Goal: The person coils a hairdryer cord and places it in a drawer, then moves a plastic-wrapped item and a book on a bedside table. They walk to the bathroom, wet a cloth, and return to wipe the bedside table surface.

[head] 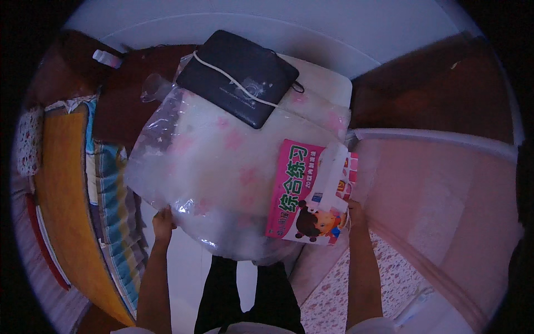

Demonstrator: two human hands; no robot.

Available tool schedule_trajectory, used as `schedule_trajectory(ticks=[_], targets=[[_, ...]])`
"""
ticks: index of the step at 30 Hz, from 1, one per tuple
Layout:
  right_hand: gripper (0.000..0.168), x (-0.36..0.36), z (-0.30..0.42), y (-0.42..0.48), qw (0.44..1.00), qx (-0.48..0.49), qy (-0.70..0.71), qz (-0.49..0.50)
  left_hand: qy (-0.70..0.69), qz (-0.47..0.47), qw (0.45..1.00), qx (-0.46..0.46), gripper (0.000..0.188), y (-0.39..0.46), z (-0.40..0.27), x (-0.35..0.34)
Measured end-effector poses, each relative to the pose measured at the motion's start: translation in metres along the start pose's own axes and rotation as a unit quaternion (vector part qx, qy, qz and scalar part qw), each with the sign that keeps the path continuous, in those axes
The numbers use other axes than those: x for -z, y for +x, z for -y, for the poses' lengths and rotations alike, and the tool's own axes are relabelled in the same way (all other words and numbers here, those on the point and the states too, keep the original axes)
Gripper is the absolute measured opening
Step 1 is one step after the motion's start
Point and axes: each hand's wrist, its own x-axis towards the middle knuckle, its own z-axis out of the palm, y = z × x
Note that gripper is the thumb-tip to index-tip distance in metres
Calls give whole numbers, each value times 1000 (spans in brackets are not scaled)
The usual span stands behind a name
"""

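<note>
My left hand (164, 223) pinches the near left edge of a clear plastic cover (233, 167) with pink flowers, spread over a small pale table (336, 81). My right hand (355, 212) is closed at the near end of a white oblong object (333, 177), perhaps a power strip; the fingers are partly hidden. Under that object lies a pink workbook (288, 196) with a cartoon child and printed writing. At the far side of the cover rests a flat black device (238, 77), resembling a closed laptop. A white cable (233, 81) crosses it and runs towards the white object.
To the left is a bed edge with a yellow mat (62, 167) and a striped blue cloth (114, 196). A white bottle (106, 58) lies on dark brown furniture (133, 79). Pink fabric (434, 192) covers the right side, beside a flower-patterned cloth (354, 284). A pale wall stands behind.
</note>
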Motion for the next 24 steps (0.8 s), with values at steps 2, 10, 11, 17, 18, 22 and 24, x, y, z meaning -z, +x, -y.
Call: schedule_trajectory(ticks=[2, 10, 11, 17, 18, 22, 24], targets=[[27, 8, -6, 4, 999, -14, 28, 23, 37, 12, 999, 4, 39, -8, -6, 3], [36, -36, 5, -28, 992, -9, 75, 97, 102, 33, 993, -47, 40, -39, 22, 28], [35, -42, 12, -35, 995, -16, 44, 87, 95, 28, 994, -46, 39, -41, 24, 27], [37, 14, -26, 12, 994, -13, 81, 69, 122, 77, 986, -84, 40, -60, 29, 15], [38, -6, -19, -1, 991, -10, 98, 86, 126, 86, 985, -84, 40, -65, 44, 16], [36, -33, -3, -24, 982, -27, 131, 133, 103, 94, 988, -61, 40, -77, 83, 16], [35, -29, -5, -21, 983, -20, 120, 141, 108, 89, 989, -55, 40, -79, 86, 17]])
